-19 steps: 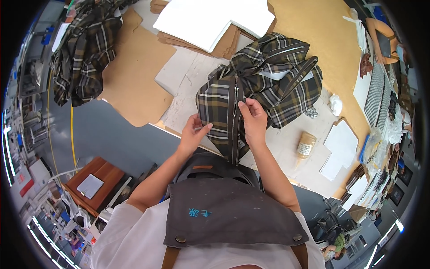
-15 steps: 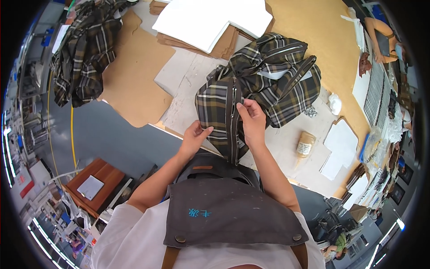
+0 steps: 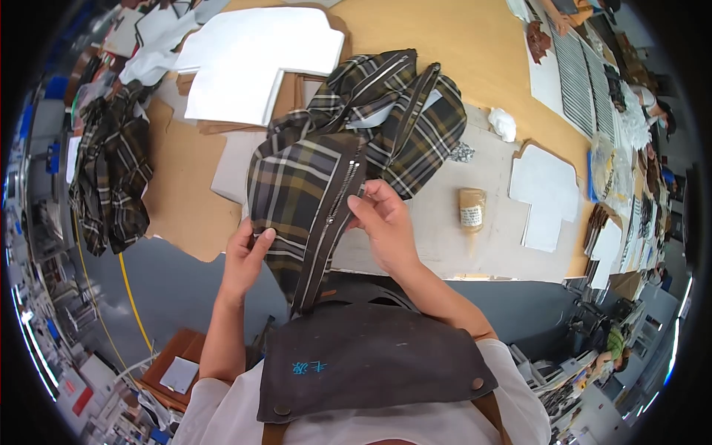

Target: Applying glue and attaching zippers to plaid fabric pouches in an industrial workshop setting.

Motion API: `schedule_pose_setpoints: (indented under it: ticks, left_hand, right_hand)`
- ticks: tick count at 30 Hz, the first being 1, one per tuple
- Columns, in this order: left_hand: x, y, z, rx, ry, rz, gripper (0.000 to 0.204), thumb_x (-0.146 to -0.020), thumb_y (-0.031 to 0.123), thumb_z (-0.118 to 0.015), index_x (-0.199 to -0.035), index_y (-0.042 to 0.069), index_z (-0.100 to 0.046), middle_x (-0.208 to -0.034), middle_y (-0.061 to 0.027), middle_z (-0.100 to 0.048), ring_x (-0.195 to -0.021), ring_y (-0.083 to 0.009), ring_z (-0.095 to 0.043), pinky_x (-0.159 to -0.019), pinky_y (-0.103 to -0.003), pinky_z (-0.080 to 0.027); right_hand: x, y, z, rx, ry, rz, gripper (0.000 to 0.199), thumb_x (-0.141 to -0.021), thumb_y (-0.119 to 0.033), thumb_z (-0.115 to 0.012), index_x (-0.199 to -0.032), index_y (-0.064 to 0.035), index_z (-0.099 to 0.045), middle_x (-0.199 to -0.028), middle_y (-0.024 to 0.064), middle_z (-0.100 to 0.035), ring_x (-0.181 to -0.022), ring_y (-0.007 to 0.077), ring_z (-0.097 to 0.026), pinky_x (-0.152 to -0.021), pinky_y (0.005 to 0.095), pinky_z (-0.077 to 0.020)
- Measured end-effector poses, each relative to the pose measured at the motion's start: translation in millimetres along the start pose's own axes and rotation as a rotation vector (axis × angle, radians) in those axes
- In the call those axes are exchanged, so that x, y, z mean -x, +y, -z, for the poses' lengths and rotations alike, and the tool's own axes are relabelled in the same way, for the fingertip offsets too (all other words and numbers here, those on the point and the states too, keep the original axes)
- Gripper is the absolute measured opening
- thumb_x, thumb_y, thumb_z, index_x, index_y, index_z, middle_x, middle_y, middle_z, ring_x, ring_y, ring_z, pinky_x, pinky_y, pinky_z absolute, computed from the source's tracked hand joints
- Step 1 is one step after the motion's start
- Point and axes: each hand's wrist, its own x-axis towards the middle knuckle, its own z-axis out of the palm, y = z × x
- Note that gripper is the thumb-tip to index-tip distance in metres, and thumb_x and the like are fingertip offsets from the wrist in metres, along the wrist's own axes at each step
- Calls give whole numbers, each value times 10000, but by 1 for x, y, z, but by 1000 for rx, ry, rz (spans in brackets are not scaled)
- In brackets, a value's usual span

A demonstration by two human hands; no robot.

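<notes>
A dark plaid fabric piece (image 3: 293,182) with a metal zipper (image 3: 343,194) along one side is stretched between my hands at the table's near edge. My left hand (image 3: 246,256) pinches its left edge, thumb on top. On the zipper side, my right hand (image 3: 387,226) grips the dark border tape between thumb and fingers. Its lower end hangs past the table edge toward my apron (image 3: 371,363). Behind it, and seemingly joined to it, more plaid fabric (image 3: 430,141) with further zippers lies bunched on the table.
White and brown pattern sheets (image 3: 259,52) are stacked at the back. A glue bottle (image 3: 471,211) lies right of my right hand, near a white cut-out sheet (image 3: 544,194) and a crumpled white wad (image 3: 502,124). Brown card (image 3: 185,185) and another plaid heap (image 3: 111,170) overhang the left edge.
My view has shifted, so the table and its things sit differently in the picture. The zippered piece now slants, its lower end toward the left; both hands still hold it.
</notes>
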Motion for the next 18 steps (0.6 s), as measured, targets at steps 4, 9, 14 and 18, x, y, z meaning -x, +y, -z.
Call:
schedule_pose_setpoints:
  ticks: [4,9,14,18]
  left_hand:
    - [-24,28,-24,64,-146,49,184,-875,104,-508,-1026,1,-529,-903,8,-555,-799,-45,-481,-727,-205,-398]
    - [-56,36,-88,260,-340,214,198,-880,136,-515,-1025,3,-525,-900,3,-559,-803,-45,-493,-716,-201,-414]
    - [-77,35,-160,422,-411,291,228,-883,164,-520,-1053,12,-517,-904,6,-569,-790,-34,-502,-709,-196,-421]
    - [-106,28,-201,396,-453,231,197,-890,187,-511,-995,20,-524,-858,18,-560,-752,-34,-491,-675,-200,-411]
  right_hand:
    - [15,-27,18,-65,80,92,108,-847,-52,-528,-948,-54,-492,-884,30,-582,-763,110,-565,-607,268,-485]
    - [40,-62,57,-104,278,291,130,-844,-45,-538,-962,-48,-483,-933,58,-589,-773,112,-570,-604,267,-490]
    - [46,-90,100,-64,468,372,182,-838,-46,-543,-1004,-46,-470,-949,30,-552,-826,94,-526,-731,246,-442]
    - [27,-109,122,296,482,431,544,-770,-26,-596,-1239,-11,-320,-1148,101,-450,-1049,172,-448,-854,317,-404]
